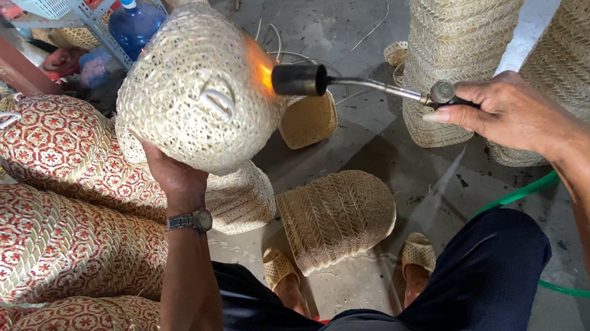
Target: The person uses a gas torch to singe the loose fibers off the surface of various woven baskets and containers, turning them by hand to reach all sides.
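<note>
The left hand [176, 179] was closed under a pale woven basket [195, 94], holding it up in the air. The right hand [508, 114] gripped a gas torch [369, 85]; its small flame touched the basket's side. Red-patterned baskets [42, 231] lay at the left, tall basket stacks [476, 7] at the right.
</note>
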